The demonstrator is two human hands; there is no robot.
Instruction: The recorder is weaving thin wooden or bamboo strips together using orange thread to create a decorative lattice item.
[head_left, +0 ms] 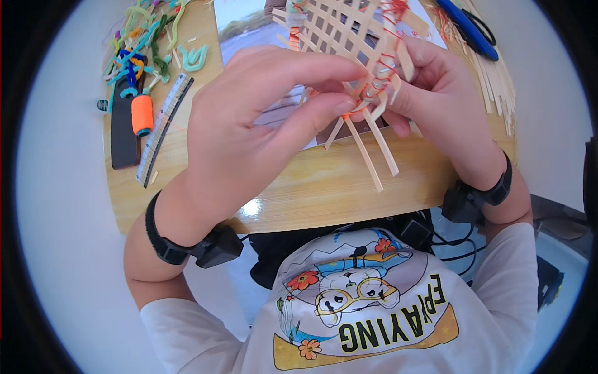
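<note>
A woven lattice of pale wooden strips (341,30) is held up over the table between my two hands. Orange-red thread (387,67) winds along its rim, and several strip ends stick out below toward me. My left hand (274,103) pinches the rim's lower corner between thumb and index finger, where orange thread is wrapped. My right hand (430,87) grips the rim from the right, its thumb close to the bound edge. The fingers of that hand partly hide the edge, and the lattice's far part runs out of the picture.
On the left of the wooden table (299,187) lie an orange thread spool (142,115), a clear ruler (164,129), a dark flat case (124,140) and tangled fuzzy stems (140,43). Blue-handled scissors (467,28) and loose wooden strips (498,87) lie at the right. A printed sheet (249,31) lies beneath the lattice.
</note>
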